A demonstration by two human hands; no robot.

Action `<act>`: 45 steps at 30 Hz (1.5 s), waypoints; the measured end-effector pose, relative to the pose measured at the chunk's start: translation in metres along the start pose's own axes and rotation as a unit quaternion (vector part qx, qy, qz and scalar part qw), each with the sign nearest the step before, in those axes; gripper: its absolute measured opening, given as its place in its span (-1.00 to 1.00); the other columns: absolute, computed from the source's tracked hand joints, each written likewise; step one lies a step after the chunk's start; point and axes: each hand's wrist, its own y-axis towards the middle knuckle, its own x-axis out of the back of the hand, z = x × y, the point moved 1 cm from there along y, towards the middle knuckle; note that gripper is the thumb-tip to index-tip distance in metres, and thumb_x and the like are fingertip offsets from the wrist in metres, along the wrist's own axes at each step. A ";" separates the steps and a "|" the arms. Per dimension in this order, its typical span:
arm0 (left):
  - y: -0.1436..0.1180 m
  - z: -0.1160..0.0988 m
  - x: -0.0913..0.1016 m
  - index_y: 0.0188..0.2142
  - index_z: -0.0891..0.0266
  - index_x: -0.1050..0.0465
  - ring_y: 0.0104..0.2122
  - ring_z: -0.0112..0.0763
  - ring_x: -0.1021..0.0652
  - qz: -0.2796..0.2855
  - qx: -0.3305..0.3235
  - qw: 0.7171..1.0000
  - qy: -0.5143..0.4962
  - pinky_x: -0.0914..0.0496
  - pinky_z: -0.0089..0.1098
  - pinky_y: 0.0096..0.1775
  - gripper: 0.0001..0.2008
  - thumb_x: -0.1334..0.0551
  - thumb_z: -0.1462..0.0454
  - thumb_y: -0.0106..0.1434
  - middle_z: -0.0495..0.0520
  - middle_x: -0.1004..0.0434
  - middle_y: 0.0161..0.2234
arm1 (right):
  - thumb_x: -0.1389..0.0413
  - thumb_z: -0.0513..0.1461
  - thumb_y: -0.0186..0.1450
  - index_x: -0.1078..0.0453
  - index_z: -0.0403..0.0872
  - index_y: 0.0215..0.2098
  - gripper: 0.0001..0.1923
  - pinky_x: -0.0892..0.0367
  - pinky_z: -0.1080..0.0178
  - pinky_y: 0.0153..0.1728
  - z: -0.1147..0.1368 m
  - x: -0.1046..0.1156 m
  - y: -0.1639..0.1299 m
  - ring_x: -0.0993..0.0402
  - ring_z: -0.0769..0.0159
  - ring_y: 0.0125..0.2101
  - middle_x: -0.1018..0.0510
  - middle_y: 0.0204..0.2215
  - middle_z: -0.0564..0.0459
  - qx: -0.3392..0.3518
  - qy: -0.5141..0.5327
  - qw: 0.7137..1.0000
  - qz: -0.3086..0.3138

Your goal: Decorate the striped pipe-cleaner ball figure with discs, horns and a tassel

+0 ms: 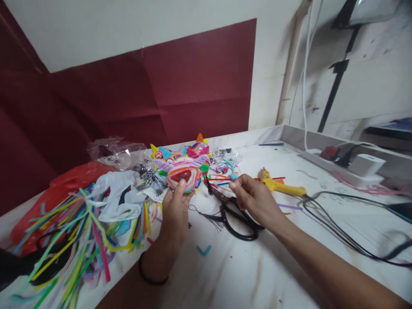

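My left hand (176, 210) grips a colourful pipe-cleaner ornament (189, 179), its thumb on the front. The piece has pink, white and red loops, with green bits at its sides. My right hand (252, 195) is closed in a pinch to the right of it, above a pair of black-handled scissors (240, 234). A small light-blue bit (233, 176) shows by the right fingertips; whether it is held cannot be told. A dark tassel (208, 185) appears between the ornament and the scissors. Behind the ornament sit more finished pipe-cleaner pieces (198, 149).
Loose pipe cleaners (93, 231) spread over the left side, beside a white plastic bag (117, 193) and a red bag (80, 174). A yellow glue gun (283, 186) lies right, its black cable (341, 238) trailing. A power strip (344, 169) stands near the raised edge.
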 end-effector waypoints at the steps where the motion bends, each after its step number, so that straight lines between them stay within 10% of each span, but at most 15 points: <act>1: 0.001 -0.002 -0.001 -0.21 0.32 -0.53 -0.21 -0.27 -0.63 -0.001 -0.003 1.000 -0.002 -0.44 -0.14 0.06 -0.67 -0.45 0.21 0.05 0.12 -0.64 -0.22 | 0.01 0.03 0.31 -0.18 0.02 -0.48 -0.67 -0.14 0.28 -0.55 -0.001 0.002 0.002 -0.26 0.34 -0.68 -0.33 -0.74 0.19 0.002 -0.009 1.000 -0.008; 19: 0.009 -0.015 0.010 -0.24 0.23 -0.56 -0.12 -0.17 -0.63 0.037 -0.013 0.999 -0.025 -0.47 -0.16 0.05 -0.67 -0.47 0.17 0.00 0.08 -0.66 -0.30 | 0.02 -0.36 0.31 -0.31 -0.03 -0.33 -0.86 -0.06 0.27 -0.47 -0.017 -0.008 0.001 -0.44 0.19 -0.49 -0.51 -0.52 0.02 0.058 -0.288 0.951 0.094; 33: 0.007 -0.004 0.029 -0.27 0.22 -0.57 -0.23 -0.34 -0.64 0.090 0.003 0.995 -0.040 -0.47 -0.24 0.04 -0.76 -0.45 0.19 0.08 0.02 -0.67 -0.28 | -0.02 -0.43 0.22 -0.40 -0.06 -0.34 -0.81 -0.26 0.32 -0.38 -0.026 -0.020 0.002 -0.48 0.28 -0.41 -0.57 -0.42 0.06 0.088 -0.193 0.965 0.152; 45: 0.011 -0.010 0.029 -0.21 0.17 -0.58 -0.16 -0.29 -0.64 0.079 -0.009 0.996 -0.050 -0.48 -0.24 0.03 -0.68 -0.48 0.17 0.03 0.04 -0.69 -0.23 | -0.09 -0.41 0.22 -0.50 -0.11 -0.33 -0.83 -0.23 0.30 -0.36 -0.018 -0.001 0.045 -0.52 0.22 -0.36 -0.62 -0.41 -0.02 0.030 -0.334 0.923 0.187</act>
